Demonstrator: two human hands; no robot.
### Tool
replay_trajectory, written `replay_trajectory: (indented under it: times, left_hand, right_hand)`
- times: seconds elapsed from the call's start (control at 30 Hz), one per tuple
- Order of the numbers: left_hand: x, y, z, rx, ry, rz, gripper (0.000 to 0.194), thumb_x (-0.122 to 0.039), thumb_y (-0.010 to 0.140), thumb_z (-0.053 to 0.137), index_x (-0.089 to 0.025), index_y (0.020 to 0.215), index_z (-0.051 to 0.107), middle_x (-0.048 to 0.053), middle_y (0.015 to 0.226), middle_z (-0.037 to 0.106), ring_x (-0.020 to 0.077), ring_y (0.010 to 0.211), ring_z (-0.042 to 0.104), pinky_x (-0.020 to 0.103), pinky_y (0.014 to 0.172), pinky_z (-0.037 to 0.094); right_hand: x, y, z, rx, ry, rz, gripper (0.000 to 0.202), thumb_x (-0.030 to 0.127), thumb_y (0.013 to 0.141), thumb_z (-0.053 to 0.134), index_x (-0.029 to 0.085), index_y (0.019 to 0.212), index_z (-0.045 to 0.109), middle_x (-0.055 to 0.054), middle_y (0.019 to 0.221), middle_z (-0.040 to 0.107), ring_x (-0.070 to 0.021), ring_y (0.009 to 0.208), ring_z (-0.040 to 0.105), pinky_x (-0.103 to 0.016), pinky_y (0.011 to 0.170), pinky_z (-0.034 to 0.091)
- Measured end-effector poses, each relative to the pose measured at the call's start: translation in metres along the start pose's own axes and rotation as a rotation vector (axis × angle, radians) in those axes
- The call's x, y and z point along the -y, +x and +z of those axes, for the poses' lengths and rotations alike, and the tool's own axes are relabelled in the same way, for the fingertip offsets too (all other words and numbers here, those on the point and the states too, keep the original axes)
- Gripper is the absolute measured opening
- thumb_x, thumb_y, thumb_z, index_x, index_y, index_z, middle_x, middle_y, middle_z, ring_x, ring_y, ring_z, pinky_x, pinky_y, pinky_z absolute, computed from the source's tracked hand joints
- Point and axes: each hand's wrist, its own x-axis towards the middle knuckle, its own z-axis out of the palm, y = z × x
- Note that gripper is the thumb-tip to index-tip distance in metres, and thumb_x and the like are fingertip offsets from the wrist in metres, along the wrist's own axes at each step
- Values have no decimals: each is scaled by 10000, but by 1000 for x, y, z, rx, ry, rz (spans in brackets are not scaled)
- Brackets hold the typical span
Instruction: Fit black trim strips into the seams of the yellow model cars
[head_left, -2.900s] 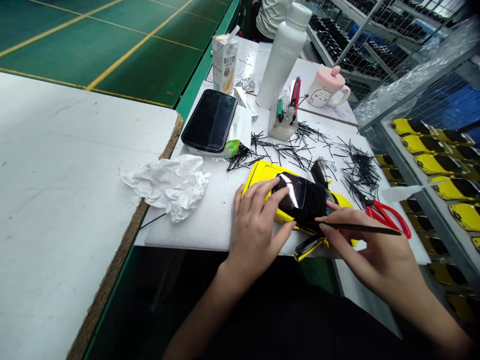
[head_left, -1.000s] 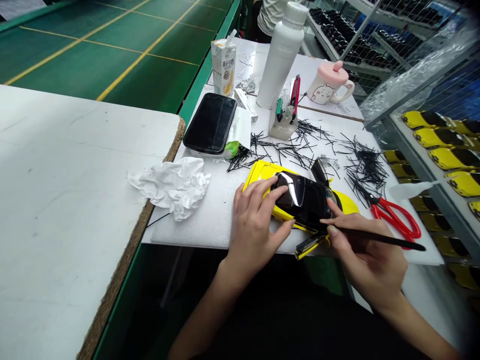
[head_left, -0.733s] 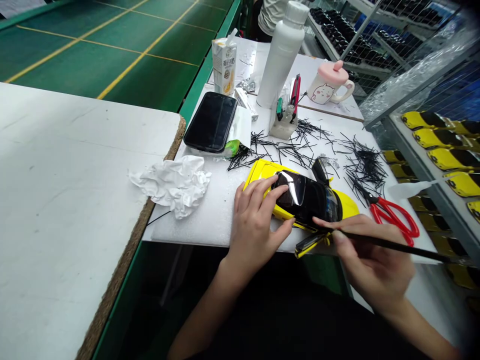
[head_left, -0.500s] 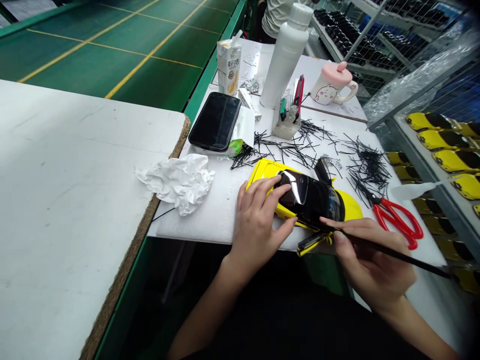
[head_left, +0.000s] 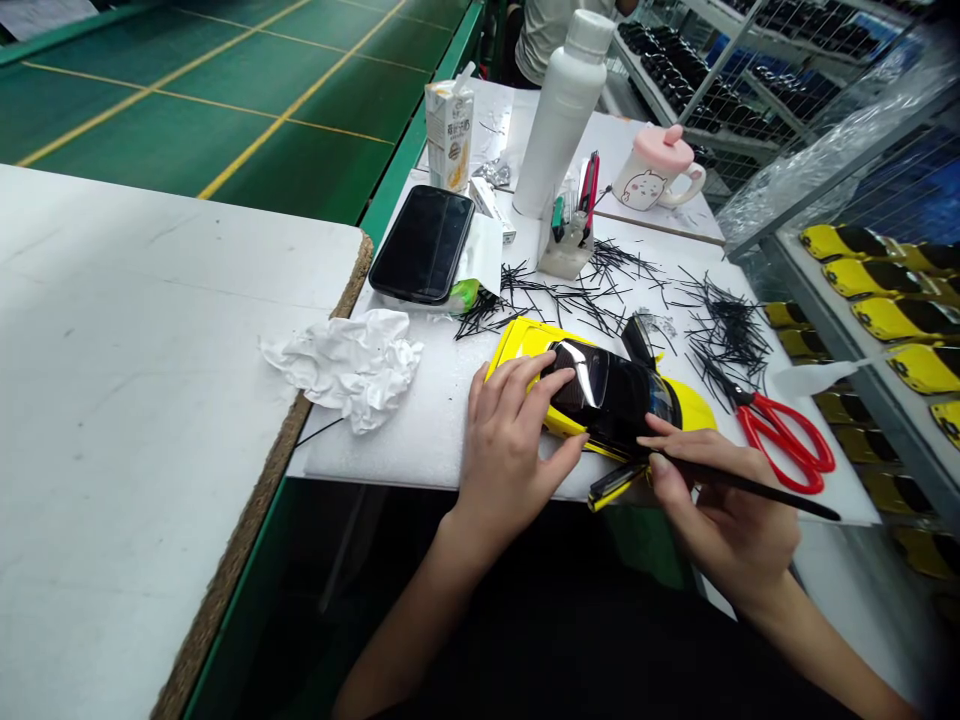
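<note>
A yellow model car (head_left: 682, 400) with a black roof lies on the white foam-topped table, both its doors standing open. My left hand (head_left: 506, 430) rests on the car's left end, fingers curved over its body and dark window. Between the thumb and fingers of my right hand (head_left: 727, 500) is a thin black stick (head_left: 780, 494), whose tip meets the car's side by the near open door (head_left: 611, 484); the exact contact is hidden by my fingers. Red-handled scissors (head_left: 787, 440) lie just right of the car.
Black strips (head_left: 731, 325) are scattered behind the car. Around them are a phone (head_left: 422, 243), crumpled paper (head_left: 360, 365), a drink carton (head_left: 448, 135), a white bottle (head_left: 562, 115), a knife holder (head_left: 564, 250) and a mug (head_left: 654, 170). Shelves (head_left: 862, 340) of yellow cars stand right; a person is behind.
My right hand has shifted slightly left along the car with the black stick, whose far end now sits further left. The whole view has moved a little. My left hand stays on the car.
</note>
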Motion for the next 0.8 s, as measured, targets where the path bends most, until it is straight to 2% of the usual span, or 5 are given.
replay_trajectory:
  times: [0.13,0.2,0.43,0.6,0.8]
  left_hand:
    - [0,1,0,-2,2,-3,448,-259,835,703,-192,1256,564,78,1355,577,241,1293,457,474,1190,269]
    - [0,1,-1,-1,4,-6,447,-259,834,703,-196,1254,563,78,1354,579,242,1293,458,476,1191,268]
    - [0,1,-1,3,8,-12,449,-257,832,708,-204,1252,557,85,1354,581,249,1290,468,477,1187,273]
    - [-1,0,-1,8,10,-20,457,-249,827,715,-197,1254,561,80,1354,577,243,1293,461,470,1196,259]
    - [0,0,0,-5,16,-9,455,-242,823,717,-191,1249,565,85,1342,581,246,1285,467,473,1187,273]
  right_hand:
    - [0,1,-2,-4,-5,24,322,11,813,642,216,1059,611,-48,964,705,-241,1023,703,-401,884,605]
    - [2,2,-4,13,-24,58,300,36,824,652,222,1057,622,-48,972,705,-230,1036,699,-347,858,611]
    - [13,18,-15,177,-157,163,192,133,875,649,224,1045,652,-52,1002,707,-210,983,710,-231,664,620]
    - [20,24,-19,236,-181,201,152,179,900,627,213,1047,651,-47,1013,716,-162,783,724,-174,476,559]
    - [23,32,-15,255,-299,76,94,183,913,614,199,1004,631,-19,916,729,-87,548,652,-162,452,511]
